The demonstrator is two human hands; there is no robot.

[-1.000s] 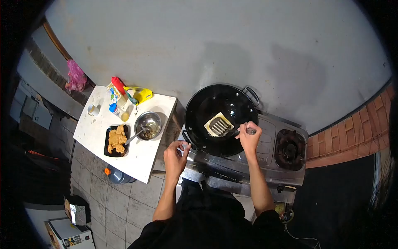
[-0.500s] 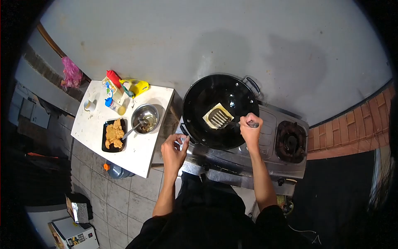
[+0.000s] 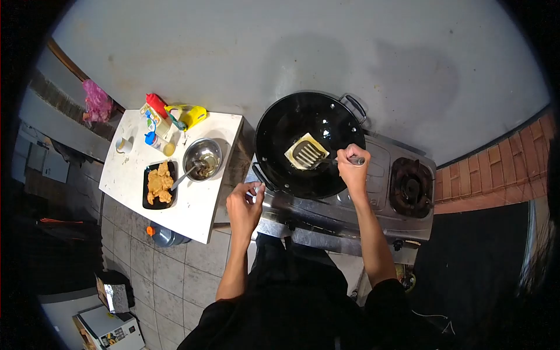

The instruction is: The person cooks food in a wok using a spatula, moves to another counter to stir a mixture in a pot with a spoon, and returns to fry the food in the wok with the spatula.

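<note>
My right hand (image 3: 353, 167) is closed around the handle of a slotted spatula (image 3: 307, 155). The spatula's head rests on a pale yellow, square piece of food (image 3: 308, 139) in the black wok (image 3: 286, 119), covering much of it. The wok sits on the stove's left side. My left hand (image 3: 245, 204) is beside the wok's near-left handle (image 3: 259, 172), its fingers curled and the tips brought together. A small whitish spot shows at those fingertips, too small to name.
A bare burner (image 3: 412, 185) is on the stove's right. On the white table (image 3: 192, 213) at left stand a metal bowl (image 3: 201, 143) with a spoon, a black tray (image 3: 146, 200) of battered fried pieces, a blue-capped bottle (image 3: 157, 142), a red bottle (image 3: 156, 104) and a cup (image 3: 123, 146).
The whole view has shifted slightly, so the wok and table sit higher in it. The spatula stays on the yellow piece, and both hands keep about the same places by the wok.
</note>
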